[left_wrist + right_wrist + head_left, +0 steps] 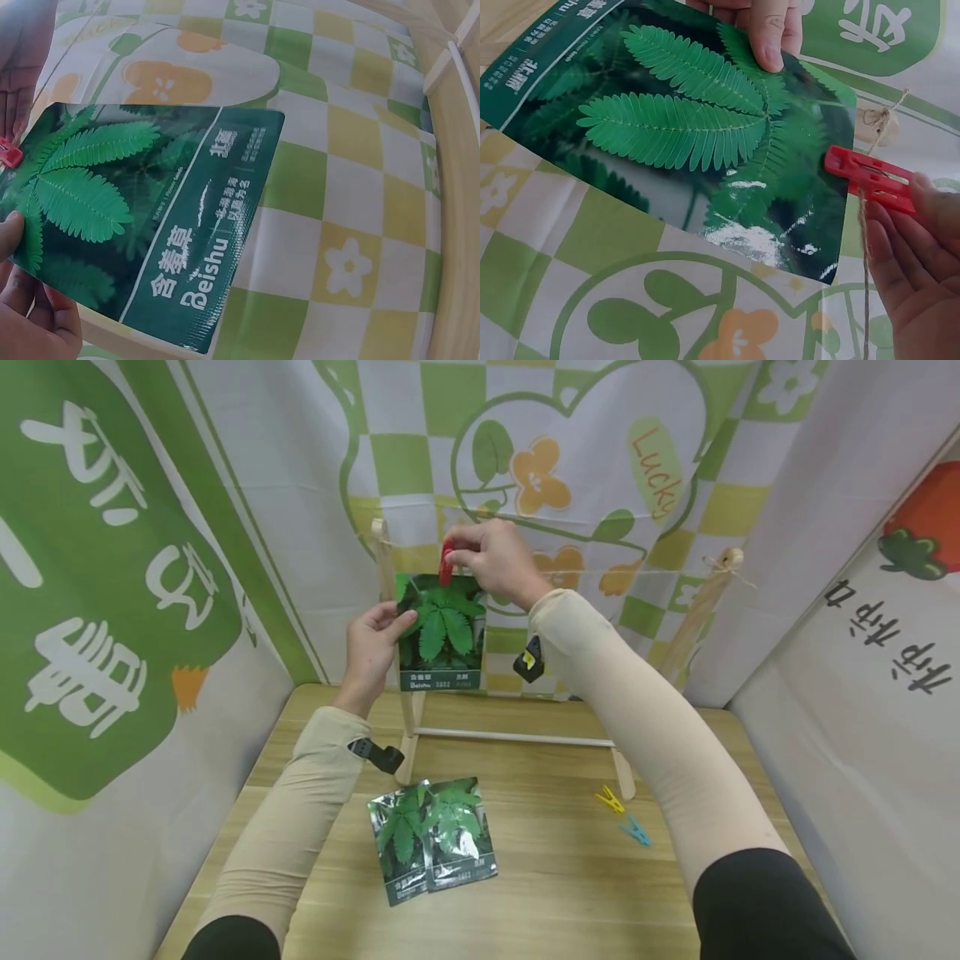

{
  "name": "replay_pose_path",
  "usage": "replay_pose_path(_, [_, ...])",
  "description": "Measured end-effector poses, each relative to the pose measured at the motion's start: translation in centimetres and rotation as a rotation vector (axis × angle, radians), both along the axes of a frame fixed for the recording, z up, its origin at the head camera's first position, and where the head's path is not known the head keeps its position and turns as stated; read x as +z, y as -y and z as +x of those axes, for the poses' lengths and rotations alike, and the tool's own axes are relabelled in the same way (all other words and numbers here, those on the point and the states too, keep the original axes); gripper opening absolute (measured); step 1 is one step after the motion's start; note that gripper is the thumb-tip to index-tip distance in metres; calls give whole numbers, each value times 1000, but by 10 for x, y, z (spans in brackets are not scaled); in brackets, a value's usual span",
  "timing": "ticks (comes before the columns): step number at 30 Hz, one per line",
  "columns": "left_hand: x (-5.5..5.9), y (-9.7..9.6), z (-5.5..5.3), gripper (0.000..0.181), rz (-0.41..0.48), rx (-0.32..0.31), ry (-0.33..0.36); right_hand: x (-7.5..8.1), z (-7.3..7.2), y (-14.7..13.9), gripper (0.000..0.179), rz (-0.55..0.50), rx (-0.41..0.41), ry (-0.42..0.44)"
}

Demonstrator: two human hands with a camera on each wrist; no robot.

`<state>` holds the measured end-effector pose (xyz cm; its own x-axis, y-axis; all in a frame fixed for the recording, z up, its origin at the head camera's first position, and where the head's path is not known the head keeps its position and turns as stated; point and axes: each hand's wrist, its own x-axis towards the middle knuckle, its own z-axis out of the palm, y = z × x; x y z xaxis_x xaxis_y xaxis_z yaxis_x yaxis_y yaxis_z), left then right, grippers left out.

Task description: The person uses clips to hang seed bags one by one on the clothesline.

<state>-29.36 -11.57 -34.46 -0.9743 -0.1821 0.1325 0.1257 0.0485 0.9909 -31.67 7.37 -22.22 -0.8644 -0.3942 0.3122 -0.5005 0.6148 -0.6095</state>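
Observation:
A green seed packet (441,647) with a fern-like leaf printed on it hangs upright at the string, near the left post of a wooden stand. My left hand (372,647) pinches its left edge, thumb on the printed front. At the packet's top edge, my right hand (501,560) pinches a red clothespin (870,178). In the right wrist view the clothespin's tip lies over the packet's edge, beside the string (865,277). The left wrist view shows the packet's lower end with its white lettering (202,255).
Two more seed packets (459,835) lie overlapping on the wooden table (555,893). A yellow clothespin (611,799) and a blue clothespin (636,831) lie by the stand's right foot. The stand's right post (701,606) holds the string's other end; a white rod (517,737) runs low between the posts.

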Motion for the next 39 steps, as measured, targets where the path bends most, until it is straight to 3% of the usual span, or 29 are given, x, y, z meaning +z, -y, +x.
replay_pose_path(5, [-1,0,-1,12,-2,1,4,-1,-2,1,27,26,15,70])
replay_pose_path(12, [-3,1,0,43,-45,-6,26,-4,-4,-1,38,-7,17,120])
replay_pose_path(28, [-6,0,3,43,-44,-17,12,-12,-1,-6,43,-121,10,156])
replay_pose_path(39, [-6,0,10,41,-32,-23,-39,-18,1,-13,46,-154,-1,108])
